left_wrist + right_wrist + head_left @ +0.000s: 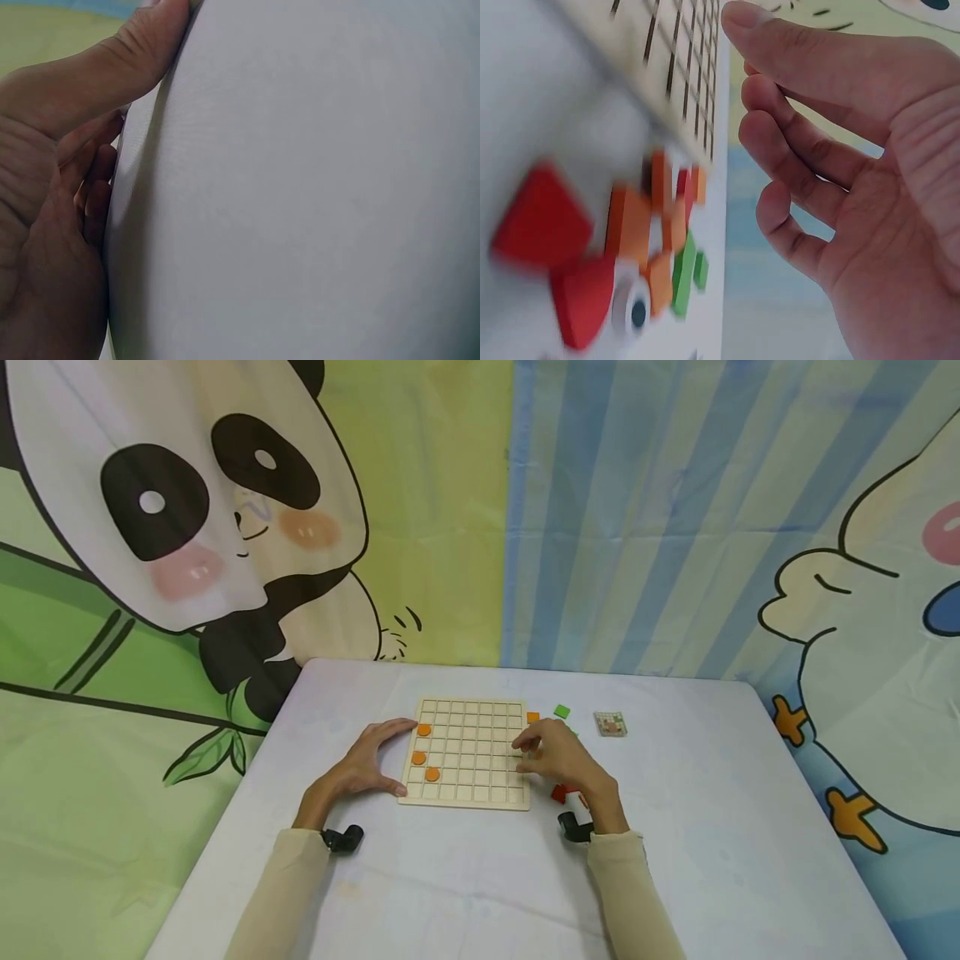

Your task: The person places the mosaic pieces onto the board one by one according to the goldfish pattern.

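A pale wooden grid board (480,760) lies on the white table, with three round orange pieces in its left columns; one orange disc (424,730) sits near the upper left. My left hand (363,766) is spread at the board's left edge, fingertips at the upper part and thumb at the lower. In the left wrist view, that hand (67,165) rests low beside the table surface. Over the board's right edge hovers my right hand (557,753), fingers loosely bent, thumb and forefinger apart. The right wrist view finds nothing in this hand (855,165).
Red pieces (544,217), orange blocks (628,225) and green blocks (682,274) lie beside the board, partly under my right hand. A small patterned square (611,724) is farther right. A printed curtain (637,510) hangs behind the table (735,827).
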Tool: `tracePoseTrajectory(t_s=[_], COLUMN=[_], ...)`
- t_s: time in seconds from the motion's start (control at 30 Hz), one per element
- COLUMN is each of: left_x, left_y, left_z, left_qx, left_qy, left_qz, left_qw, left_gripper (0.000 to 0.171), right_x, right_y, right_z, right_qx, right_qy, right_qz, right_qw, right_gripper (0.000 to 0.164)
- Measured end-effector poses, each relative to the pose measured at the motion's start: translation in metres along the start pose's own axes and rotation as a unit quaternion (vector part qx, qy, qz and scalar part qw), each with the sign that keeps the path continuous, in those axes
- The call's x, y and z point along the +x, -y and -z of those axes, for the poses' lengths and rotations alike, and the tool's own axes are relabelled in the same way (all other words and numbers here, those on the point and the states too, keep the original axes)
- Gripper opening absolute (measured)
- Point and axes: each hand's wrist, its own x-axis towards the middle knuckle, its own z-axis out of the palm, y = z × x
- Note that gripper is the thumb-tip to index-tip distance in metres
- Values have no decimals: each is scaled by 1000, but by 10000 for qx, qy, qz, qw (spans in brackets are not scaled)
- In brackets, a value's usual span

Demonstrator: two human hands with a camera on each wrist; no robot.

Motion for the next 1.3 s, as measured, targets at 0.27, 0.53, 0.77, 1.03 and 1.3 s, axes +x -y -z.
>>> tracePoseTrajectory(t_s=[0.27,0.53,0.77,1.03,1.3], left_x=[0,0,-1,0,0], left_y=[0,-1,-3,-1,0], left_z=[0,0,1,0,0], left_qx=[-16,-56,-50,-46,13], left_qy=[57,97,75,102,109], left_qz=[92,196,202,222,180], left_qw=[9999,9997,9998,9997,9998], left_gripper=[128,128,128,128,129], right_x=[-27,-49,-60,-65,-67], right_y=[-17,-30,-38,-39,-37], right_z=[19,26,23,19,22], right_qx=[-287,-461,-529,-528,-653], right_qy=[-18,242,242,124,-13], right_qz=[-712,-1136,-1387,-1458,-1225], right_qw=[9970,9922,9886,9878,9903], right_gripper=[26,16,21,20,15])
